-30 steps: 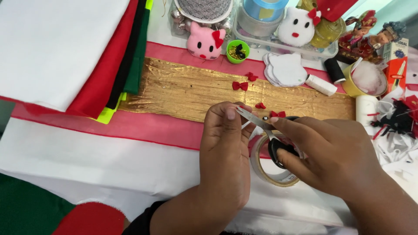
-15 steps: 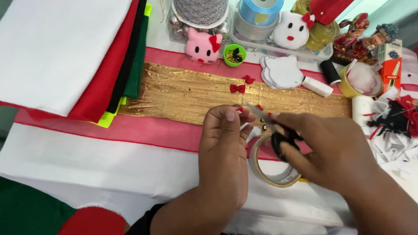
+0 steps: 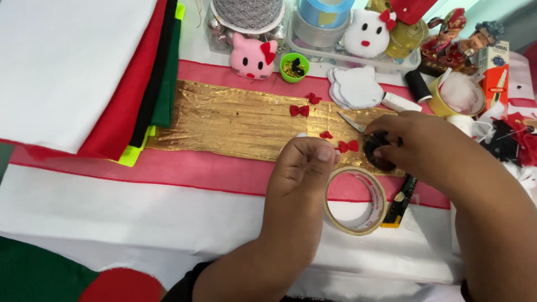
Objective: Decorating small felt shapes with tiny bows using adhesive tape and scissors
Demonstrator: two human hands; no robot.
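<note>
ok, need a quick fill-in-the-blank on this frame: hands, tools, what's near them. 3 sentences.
1. The right hand holds black-handled ____, blades toward the felt cat shapes.
2. The tape roll lies flat just ____ of the left hand.
3. The small bows on the gold fabric are ____ in colour.

Missing words: scissors; right; red

Gold foil sheet [image 3: 240, 120], glossy and wrinkled; matt pink cloth [image 3: 224, 173] beneath it; scissors [image 3: 358, 127] above, bright metal blades
</note>
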